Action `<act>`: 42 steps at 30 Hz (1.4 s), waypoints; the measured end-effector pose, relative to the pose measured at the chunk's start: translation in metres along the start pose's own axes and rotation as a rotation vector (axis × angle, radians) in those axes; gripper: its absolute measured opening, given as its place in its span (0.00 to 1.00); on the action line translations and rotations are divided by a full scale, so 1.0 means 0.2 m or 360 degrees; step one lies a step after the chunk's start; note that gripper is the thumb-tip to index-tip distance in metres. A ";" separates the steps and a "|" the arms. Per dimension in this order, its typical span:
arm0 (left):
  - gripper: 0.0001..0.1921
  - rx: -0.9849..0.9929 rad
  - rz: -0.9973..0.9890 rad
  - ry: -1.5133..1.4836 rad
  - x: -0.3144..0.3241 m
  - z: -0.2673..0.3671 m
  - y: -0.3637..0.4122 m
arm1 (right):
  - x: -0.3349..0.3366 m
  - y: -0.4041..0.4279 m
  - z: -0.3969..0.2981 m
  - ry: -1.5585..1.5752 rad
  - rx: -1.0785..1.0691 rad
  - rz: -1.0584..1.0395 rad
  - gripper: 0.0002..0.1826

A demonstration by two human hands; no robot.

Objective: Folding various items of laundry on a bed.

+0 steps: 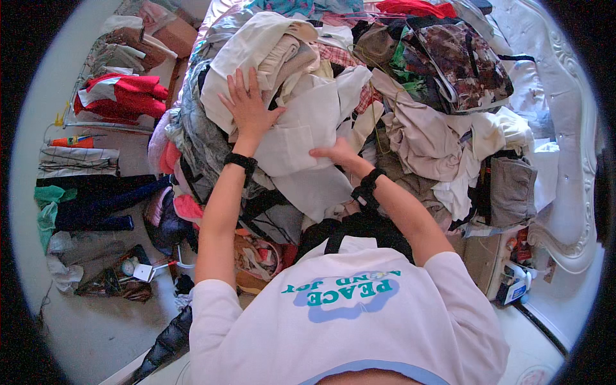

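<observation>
A white garment with a patch pocket (296, 144) lies spread on a big heap of clothes before me. My left hand (251, 103) rests flat with its fingers spread, between this garment and a folded white cloth bundle (236, 48) at the upper left. My right hand (339, 153) is at the garment's right edge, its thumb on top of the fabric and its fingers hidden below. A crumpled beige garment (418, 139) lies to the right of my right hand.
A camouflage-patterned bag (464, 62) lies on the heap at the upper right, near a carved white headboard (570, 144). Folded grey trousers (512, 192) sit at the right edge. At the left are a red garment (122, 96), dark blue trousers (101, 204) and a cardboard box (178, 36).
</observation>
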State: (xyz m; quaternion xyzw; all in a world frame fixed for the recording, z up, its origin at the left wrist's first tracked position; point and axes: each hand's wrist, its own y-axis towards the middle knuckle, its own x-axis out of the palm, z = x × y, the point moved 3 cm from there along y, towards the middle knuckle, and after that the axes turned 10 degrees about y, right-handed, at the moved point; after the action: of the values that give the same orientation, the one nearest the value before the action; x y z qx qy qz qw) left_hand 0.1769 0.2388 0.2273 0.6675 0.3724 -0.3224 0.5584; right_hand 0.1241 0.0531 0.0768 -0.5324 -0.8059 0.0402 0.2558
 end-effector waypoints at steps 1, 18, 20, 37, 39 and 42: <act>0.59 0.0002 0.0020 0.0017 0.01 0.00 0.00 | 0.01 -0.02 -0.02 0.0047 0.0036 0.0020 0.31; 0.56 0.0077 0.0059 -0.0149 0.05 -0.12 0.07 | -0.19 -0.73 -0.61 0.0176 0.0127 0.0009 0.29; 0.56 0.0095 0.0042 -0.0144 0.08 -0.09 0.03 | -0.39 -0.89 -0.61 0.0091 0.0178 0.0131 0.30; 0.51 -0.0579 -0.2149 -0.3278 -0.07 0.62 -0.44 | -0.18 -1.22 -0.60 -0.1682 -0.0825 -0.0598 0.30; 0.44 -0.0671 -0.2363 -0.3353 -0.13 0.58 -0.41 | -0.04 -1.22 -0.59 -0.2087 -0.0565 -0.0879 0.35; 0.25 -0.1102 -0.2455 -0.2882 -0.07 0.55 -0.52 | 0.04 -1.20 -0.51 -0.2242 -0.0578 -0.1119 0.38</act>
State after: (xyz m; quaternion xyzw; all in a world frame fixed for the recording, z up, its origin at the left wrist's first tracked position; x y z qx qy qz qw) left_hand 0.0801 0.1393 0.1679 -0.3718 0.2136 -0.7966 0.4261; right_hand -0.0333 -0.0644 0.2497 -0.1305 -0.8922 0.1520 -0.4049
